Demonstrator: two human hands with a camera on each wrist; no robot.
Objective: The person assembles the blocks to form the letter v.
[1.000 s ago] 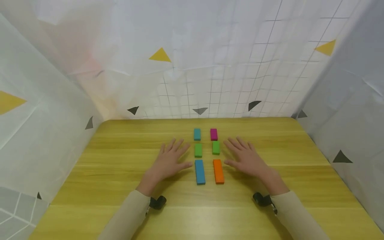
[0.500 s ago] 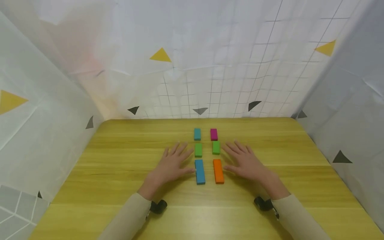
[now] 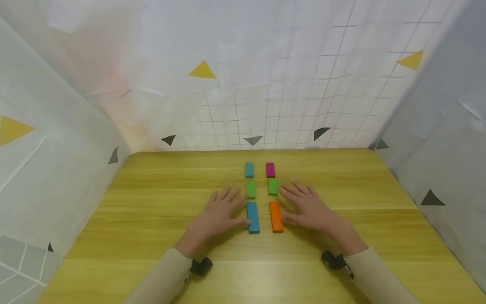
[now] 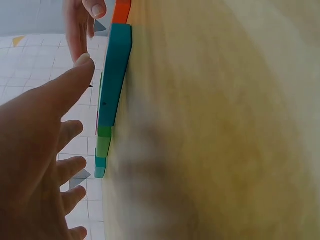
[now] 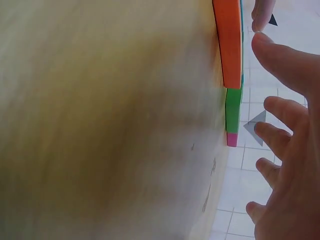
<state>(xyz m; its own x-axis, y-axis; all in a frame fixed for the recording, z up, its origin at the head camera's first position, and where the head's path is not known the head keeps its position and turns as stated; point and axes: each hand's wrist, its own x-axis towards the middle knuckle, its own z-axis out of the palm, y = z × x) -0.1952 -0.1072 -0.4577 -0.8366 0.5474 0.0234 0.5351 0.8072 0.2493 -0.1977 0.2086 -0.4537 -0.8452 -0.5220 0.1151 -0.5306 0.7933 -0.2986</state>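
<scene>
My left hand (image 3: 218, 215) hovers palm down over the table with its fingers spread, holding nothing. Its thumb overlaps the left edge of the long blue block (image 3: 253, 218) in the head view, while the left wrist view has the thumb above that block. Facing it, my right hand (image 3: 313, 210) is spread likewise, its thumb at the right edge of the long orange block (image 3: 276, 217). Farther back lie a left green block (image 3: 251, 190) near the left fingertips and a right green block (image 3: 273, 186) near the right ones. Behind them sit a teal block (image 3: 249, 170) and a magenta block (image 3: 270, 170).
The blocks lie flat in two columns on a wood-grain table (image 3: 144, 219). White sheeting (image 3: 250, 93) with grid lines and coloured triangles rises at the back and both sides. A dark wrist camera (image 3: 201, 266) is strapped at each sleeve cuff.
Both hands have drifted slightly toward the person and inward, bringing their thumbs to the blue and orange blocks' edges in the head view. The blocks have not moved.
</scene>
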